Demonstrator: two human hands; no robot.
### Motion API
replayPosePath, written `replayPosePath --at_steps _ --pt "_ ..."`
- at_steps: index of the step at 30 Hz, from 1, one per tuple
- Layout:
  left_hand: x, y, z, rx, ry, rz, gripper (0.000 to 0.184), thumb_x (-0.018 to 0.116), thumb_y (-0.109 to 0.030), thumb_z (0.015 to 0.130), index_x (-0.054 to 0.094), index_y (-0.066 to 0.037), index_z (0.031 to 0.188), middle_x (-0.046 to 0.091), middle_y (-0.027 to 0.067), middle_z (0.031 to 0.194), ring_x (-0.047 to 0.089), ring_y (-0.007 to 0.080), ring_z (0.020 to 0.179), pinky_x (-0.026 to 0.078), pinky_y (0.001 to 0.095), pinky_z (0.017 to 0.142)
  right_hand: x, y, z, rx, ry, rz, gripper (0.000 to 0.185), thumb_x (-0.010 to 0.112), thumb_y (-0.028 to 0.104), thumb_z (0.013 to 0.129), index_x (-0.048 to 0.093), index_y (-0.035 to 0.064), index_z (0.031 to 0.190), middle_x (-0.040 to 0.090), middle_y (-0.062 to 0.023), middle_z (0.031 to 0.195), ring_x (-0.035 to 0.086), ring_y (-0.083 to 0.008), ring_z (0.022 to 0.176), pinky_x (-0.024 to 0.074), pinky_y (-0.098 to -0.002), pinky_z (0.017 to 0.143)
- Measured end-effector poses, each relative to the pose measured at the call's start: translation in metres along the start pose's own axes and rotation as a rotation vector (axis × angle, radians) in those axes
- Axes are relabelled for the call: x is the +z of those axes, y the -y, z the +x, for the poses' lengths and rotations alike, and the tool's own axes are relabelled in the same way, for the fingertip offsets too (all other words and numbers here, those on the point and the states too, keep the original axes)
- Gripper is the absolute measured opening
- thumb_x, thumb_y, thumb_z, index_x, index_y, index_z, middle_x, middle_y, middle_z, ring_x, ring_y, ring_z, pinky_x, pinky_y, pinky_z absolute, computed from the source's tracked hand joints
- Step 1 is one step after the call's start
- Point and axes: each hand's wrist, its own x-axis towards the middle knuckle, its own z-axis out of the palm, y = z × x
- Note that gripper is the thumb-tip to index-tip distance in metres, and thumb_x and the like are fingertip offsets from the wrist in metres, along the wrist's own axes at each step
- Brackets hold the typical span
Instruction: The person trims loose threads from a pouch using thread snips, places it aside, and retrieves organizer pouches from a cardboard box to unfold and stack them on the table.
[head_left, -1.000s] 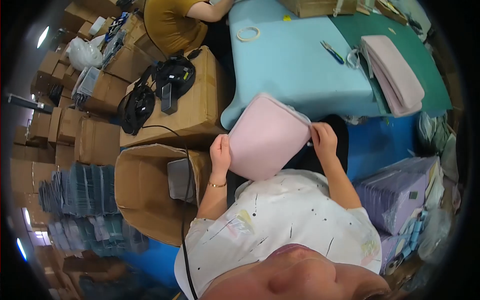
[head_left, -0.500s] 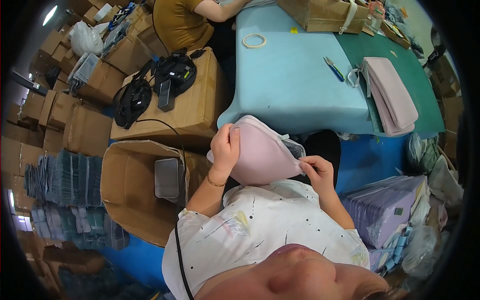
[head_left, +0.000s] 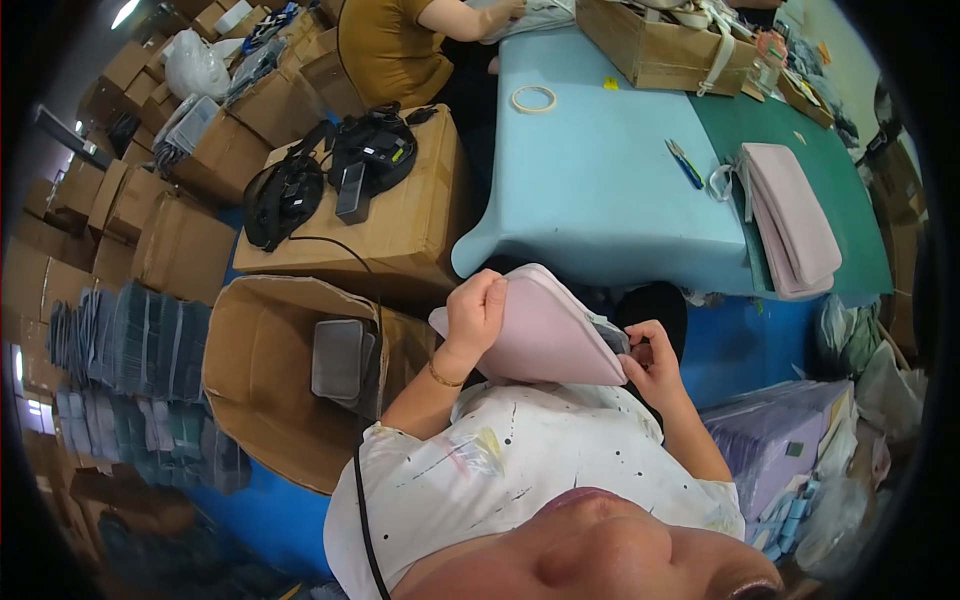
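A pale pink zip pouch (head_left: 550, 335) is held in front of my chest, tilted, with grey lining showing at its partly open right side. My left hand (head_left: 474, 315) grips its left edge, thumb on top and fingers wrapped behind. At the right end of the opening, my right hand (head_left: 652, 365) pinches the edge; whether it also has the zipper pull I cannot tell. More pink pouches (head_left: 795, 215) lie stacked on the green mat at the table's right.
Ahead stands a table with a light blue cover (head_left: 610, 180), bearing a tape roll (head_left: 534, 99), snips (head_left: 685, 164) and a cardboard box (head_left: 655, 50). An open carton (head_left: 265, 385) with grey pouches is at left. Black gear (head_left: 375, 150) rests on another carton. A co-worker (head_left: 400, 50) sits beyond.
The whole view has shifted slightly. The pouch is tilted differently, its opening showing less of the lining. My right hand has its fingers curled more at the corner.
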Motion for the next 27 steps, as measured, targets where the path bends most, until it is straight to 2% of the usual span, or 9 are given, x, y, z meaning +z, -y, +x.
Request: replayPosePath --at_steps 6,8,11,15,16,18,22,23,27 --pt "0.007 -0.006 -0.002 0.047 0.028 -0.008 0.025 0.053 -0.019 0.095 0.056 -0.001 0.078 0.053 0.0147 0.064 0.055 0.0326 0.057 0.043 0.037 0.053 -0.02 -0.018 0.007 0.135 0.204 -0.103 0.023 0.069 -0.001 0.076 0.054 0.0033 0.093 0.055 -0.0013 0.076 0.053 -0.0084 0.064 0.0455 -0.0247 0.058" --pt "0.008 0.0 0.0 0.04 0.021 0.006 0.024 0.053 -0.018 0.094 0.056 -0.002 0.078 0.053 0.0155 0.064 0.055 0.0337 0.058 0.043 0.0379 0.053 -0.017 -0.018 0.004 0.143 0.187 -0.04 0.021 0.069 -0.001 0.074 0.052 0.0043 0.085 0.053 -0.0014 0.072 0.052 -0.0095 0.062 0.0448 -0.026 0.057" --pt "0.013 0.013 0.007 0.006 0.022 -0.006 0.024 0.053 -0.018 0.095 0.056 -0.002 0.078 0.052 0.0165 0.064 0.055 0.0347 0.058 0.043 0.0384 0.053 -0.006 -0.013 0.012 0.052 0.055 -0.365 0.025 0.068 -0.003 0.069 0.046 0.0059 0.078 0.048 -0.0058 0.063 0.05 -0.0137 0.056 0.0418 -0.0284 0.052" --pt "0.014 0.025 0.008 -0.092 0.008 0.008 0.031 0.048 -0.022 0.098 0.054 -0.001 0.077 0.047 0.0169 0.062 0.046 0.0327 0.055 0.041 0.0363 0.053 -0.002 -0.018 0.032 -0.045 -0.105 -0.498 0.035 0.078 0.004 0.067 0.05 0.0065 0.087 0.047 -0.0065 0.063 0.048 -0.0205 0.055 0.0416 -0.0325 0.052" --pt "0.013 0.027 0.009 -0.107 0.001 0.009 0.033 0.047 -0.024 0.099 0.054 0.0 0.077 0.046 0.0169 0.062 0.044 0.0319 0.054 0.04 0.0357 0.053 -0.003 -0.003 0.041 -0.057 -0.079 -0.511 0.04 0.081 0.007 0.065 0.054 0.0071 0.095 0.052 -0.0067 0.074 0.05 -0.0208 0.059 0.0435 -0.032 0.054" --pt "0.015 0.026 0.011 -0.062 -0.008 -0.014 0.034 0.046 -0.025 0.1 0.053 0.0 0.078 0.046 0.017 0.062 0.044 0.0311 0.053 0.04 0.0352 0.052 0.0 0.008 0.062 -0.423 -0.063 -0.391 0.069 0.082 0.006 0.062 0.054 0.0105 0.125 0.058 -0.0076 0.11 0.059 -0.0212 0.074 0.0505 -0.0316 0.067" --pt "0.018 0.015 0.013 -0.028 0.016 0.023 0.034 0.045 -0.024 0.1 0.055 0.001 0.08 0.047 0.0164 0.062 0.044 0.0288 0.053 0.04 0.0353 0.052 0.005 0.014 0.091 -0.645 0.109 -0.499 0.046 0.075 0.005 0.067 0.066 0.0097 0.113 0.066 -0.0057 0.099 0.064 -0.0245 0.082 0.053 -0.0335 0.07" --pt "0.015 0.017 0.014 -0.074 0.025 0.039 0.033 0.045 -0.024 0.1 0.057 0.002 0.082 0.049 0.0168 0.062 0.046 0.0263 0.054 0.041 0.0358 0.054 0.004 0.024 0.092 -0.693 0.089 -0.574 0.032 0.072 0.007 0.07 0.07 0.0082 0.102 0.066 -0.0038 0.087 0.064 -0.0231 0.078 0.0527 -0.0336 0.068" --pt "0.002 0.047 0.016 -0.172 -0.073 0.099 0.041 0.042 -0.028 0.102 0.06 0.005 0.086 0.058 0.0181 0.07 0.054 0.0251 0.062 0.044 0.0358 0.061 -0.018 0.038 0.089 -0.827 0.225 -0.854 0.026 0.067 0.015 0.074 0.069 0.0085 0.099 0.063 -0.0013 0.082 0.062 -0.0204 0.074 0.0506 -0.0338 0.064"
